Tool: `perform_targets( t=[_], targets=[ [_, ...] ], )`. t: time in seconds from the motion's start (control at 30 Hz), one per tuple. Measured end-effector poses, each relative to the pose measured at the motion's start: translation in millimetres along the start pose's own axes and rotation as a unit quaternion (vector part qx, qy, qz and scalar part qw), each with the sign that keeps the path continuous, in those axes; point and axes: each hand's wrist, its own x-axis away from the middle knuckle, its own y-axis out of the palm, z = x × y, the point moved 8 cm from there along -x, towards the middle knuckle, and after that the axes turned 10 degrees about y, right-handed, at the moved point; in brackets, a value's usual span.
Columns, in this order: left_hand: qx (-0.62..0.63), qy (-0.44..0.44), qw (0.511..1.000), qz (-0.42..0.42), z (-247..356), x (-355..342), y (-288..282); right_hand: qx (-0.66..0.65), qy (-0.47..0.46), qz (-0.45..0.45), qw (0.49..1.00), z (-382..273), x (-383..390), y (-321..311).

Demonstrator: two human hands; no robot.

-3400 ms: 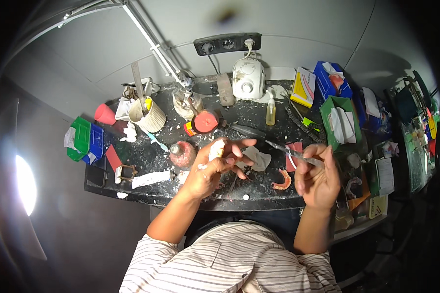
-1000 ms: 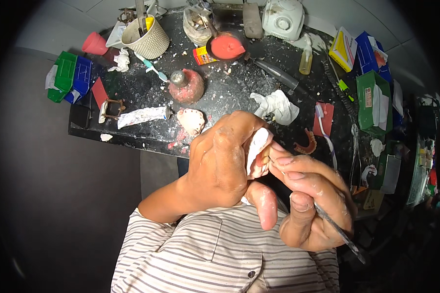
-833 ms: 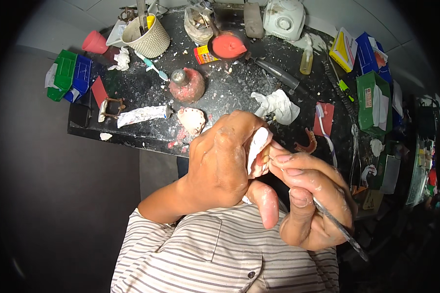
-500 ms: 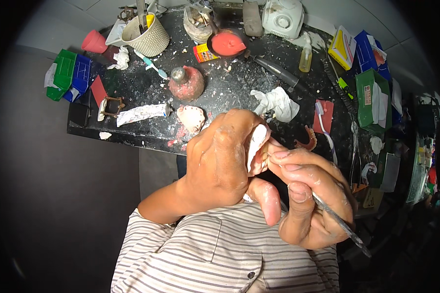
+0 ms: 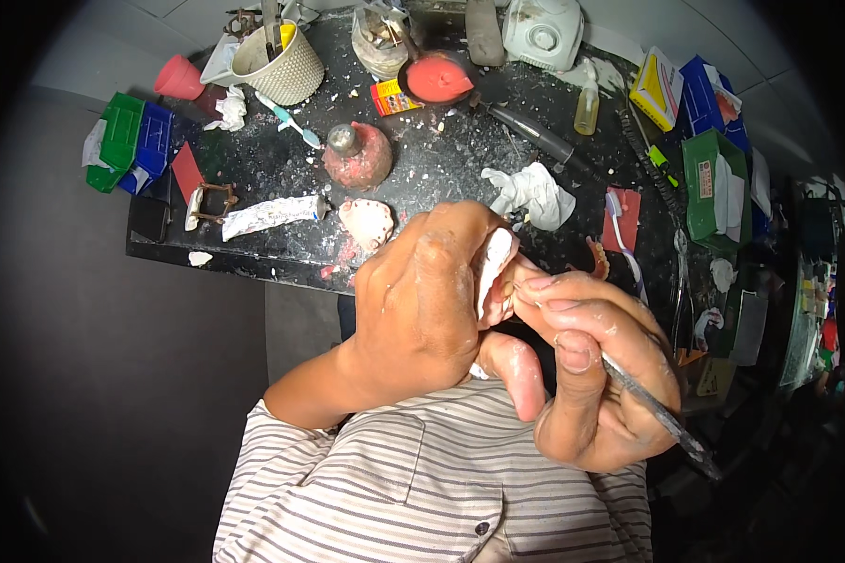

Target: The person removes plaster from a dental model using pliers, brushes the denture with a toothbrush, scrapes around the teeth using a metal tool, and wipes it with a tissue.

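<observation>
My left hand (image 5: 413, 300) is wrapped round a white plaster dental model (image 5: 494, 270) with pink material and teeth on its inner side; much of it is hidden by the fingers. Close against it on the right, my right hand (image 5: 610, 375) grips a slim dark metal carving tool (image 5: 662, 415). The tool's free end sticks out to the lower right, while its working tip is hidden. Fingertips of the right hand touch the toothed side of the model. A second plaster model (image 5: 366, 223) lies on the black bench (image 5: 272, 169) just beyond my left hand.
A wax-smeared spirit burner (image 5: 359, 161) stands behind the hands, with a pan of pink wax (image 5: 438, 81) farther back. Nearby lie a white tube (image 5: 274, 217), crumpled tissue (image 5: 533, 195), a denture piece (image 5: 597, 259) and a purple toothbrush (image 5: 622, 235). Green bins (image 5: 709, 192) flank the right.
My right hand has tilted slightly, and the tool's free end has risen a little to the right. The left hand keeps its hold on the model, with hardly any shift.
</observation>
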Motion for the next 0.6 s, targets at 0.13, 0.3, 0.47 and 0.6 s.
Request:
perform_targets(
  t=[0.13, 0.3, 0.47, 0.6],
  targets=[
    [0.02, -0.037, 0.992, -0.115, -2.2, 3.2, 7.4, -0.018, 0.008, 0.021, 1.0, 4.0, 2.9, -1.2],
    [-0.034, -0.008, 0.999, -0.023, 0.4, -0.5, 0.9, -0.036, 0.021, 0.023, 0.999, 3.7, 2.4, 2.3],
    [-0.024, -0.024, 0.996, -0.08, 0.4, -2.0, 1.8, -0.025, 0.011, 0.051, 0.998, 3.5, 4.2, -2.5],
    [-0.052, 0.011, 0.991, -0.121, 2.8, 0.0, 1.8, -0.025, 0.031, 0.019, 0.999, 8.0, 4.9, 2.6]
  ],
)
